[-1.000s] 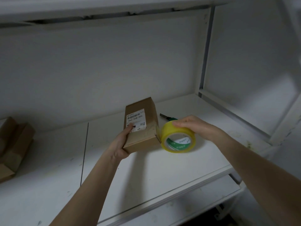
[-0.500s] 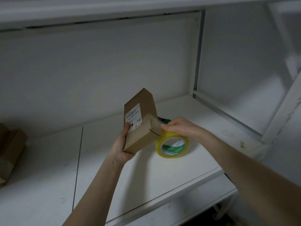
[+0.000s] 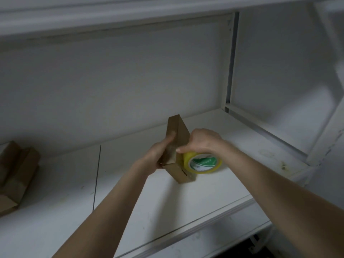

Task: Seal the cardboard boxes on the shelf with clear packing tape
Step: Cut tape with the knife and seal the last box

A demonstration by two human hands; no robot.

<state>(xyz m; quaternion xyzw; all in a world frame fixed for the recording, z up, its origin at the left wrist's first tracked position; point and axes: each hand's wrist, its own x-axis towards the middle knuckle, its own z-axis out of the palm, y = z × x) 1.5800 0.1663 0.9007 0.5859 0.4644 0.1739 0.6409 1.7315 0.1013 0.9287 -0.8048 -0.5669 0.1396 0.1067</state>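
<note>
Box point(image 3: 181, 135): brown cardboard, flat and narrow, plain faces towards the camera. It stands on end, top leaning away, over the middle of the white shelf point(image 3: 186, 202). The lower end faces the camera, with a tuck flap and a short dark slit in it. Can't tell if the bottom corner touches the shelf or sits just above it.

Left hand point(image 3: 158, 157): closed grip on the box's left side, thumb lying up along the near face, fingers wrapped behind and hidden.

Right hand point(image 3: 202, 142): closed grip over the top of the tape roll point(image 3: 202, 162), thumb tip pressed against the box's right edge.

Tape roll: yellowish see-through tape, white core with green print. It is on edge, with the open core facing the camera. It sits tight against the box's right side near the lower end, low over the shelf.

More brown boxes point(image 3: 16, 174) are piled at the shelf's far left, well apart. A white upright post point(image 3: 230, 58) stands at the back right, with another shelf board overhead.
</note>
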